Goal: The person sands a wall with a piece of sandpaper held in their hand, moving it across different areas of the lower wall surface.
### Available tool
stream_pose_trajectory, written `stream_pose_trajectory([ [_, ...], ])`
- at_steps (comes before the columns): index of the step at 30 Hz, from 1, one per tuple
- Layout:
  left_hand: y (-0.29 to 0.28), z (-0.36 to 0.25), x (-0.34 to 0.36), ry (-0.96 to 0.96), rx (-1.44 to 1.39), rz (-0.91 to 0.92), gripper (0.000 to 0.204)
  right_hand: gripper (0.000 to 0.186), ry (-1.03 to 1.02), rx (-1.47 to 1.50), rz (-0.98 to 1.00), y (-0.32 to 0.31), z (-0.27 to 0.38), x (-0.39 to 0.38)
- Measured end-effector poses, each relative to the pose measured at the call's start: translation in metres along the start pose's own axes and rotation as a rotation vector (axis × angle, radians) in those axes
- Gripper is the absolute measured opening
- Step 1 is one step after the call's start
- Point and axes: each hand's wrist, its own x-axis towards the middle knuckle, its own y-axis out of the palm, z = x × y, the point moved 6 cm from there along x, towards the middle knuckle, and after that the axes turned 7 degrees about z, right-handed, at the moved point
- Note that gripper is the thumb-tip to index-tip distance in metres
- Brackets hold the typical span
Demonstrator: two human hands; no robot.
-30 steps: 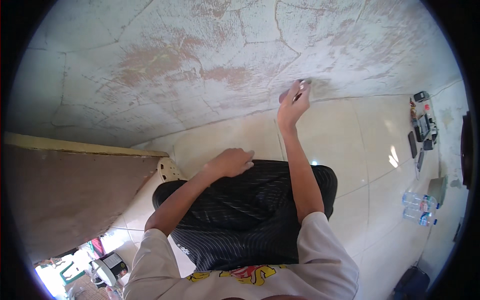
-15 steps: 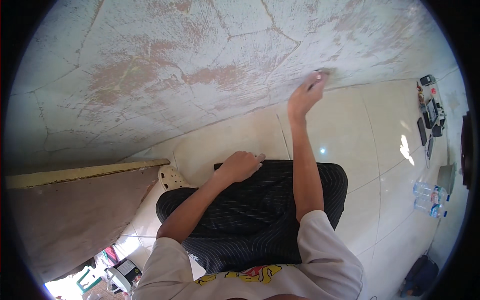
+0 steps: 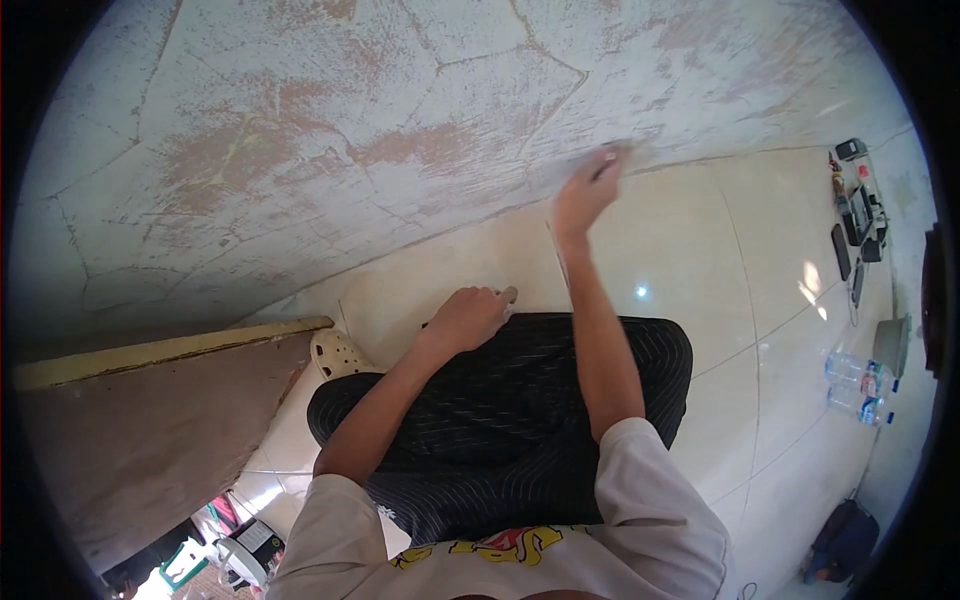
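Low on the patchy white wall (image 3: 400,110), my right hand (image 3: 585,200) is at the surface just above the floor. It is blurred by motion, with its fingers closed. Something small and dark shows at the fingers, too smeared to name. My left hand (image 3: 465,322) lies near the front edge of my dark striped lap cloth (image 3: 500,400), fingers curled, with greyish dust or a small grey thing at the tips. What it holds, if anything, is hidden. The wall's paint is worn through to pinkish brown areas, with cracks running across it.
A brown panel with a yellowish edge (image 3: 180,350) stands at left, beside a beige clog (image 3: 340,355). Along the right wall lie a phone (image 3: 841,251), small devices, plastic bottles (image 3: 858,388) and a dark bundle (image 3: 845,540). Glossy tiles (image 3: 680,240) cover the floor.
My right hand has moved left along the bottom of the wall. My left hand has shifted slightly left and up. The view has turned a little.
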Motion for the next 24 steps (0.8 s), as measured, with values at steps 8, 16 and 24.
stream_pose_trajectory([
  [8, -0.006, 0.003, -0.006, -0.073, -0.001, 0.007, 0.03, 0.024, 0.047, -0.026, -0.089, -0.01, -0.004, 0.01],
  [16, 0.002, 0.01, -0.004, -0.091, -0.004, 0.092, 0.033, 0.027, -0.091, -0.095, 0.112, 0.018, -0.001, -0.032],
  [24, 0.003, 0.008, -0.004, 0.008, 0.011, -0.057, 0.031, 0.03, 0.029, -0.06, -0.064, -0.019, -0.005, 0.02],
])
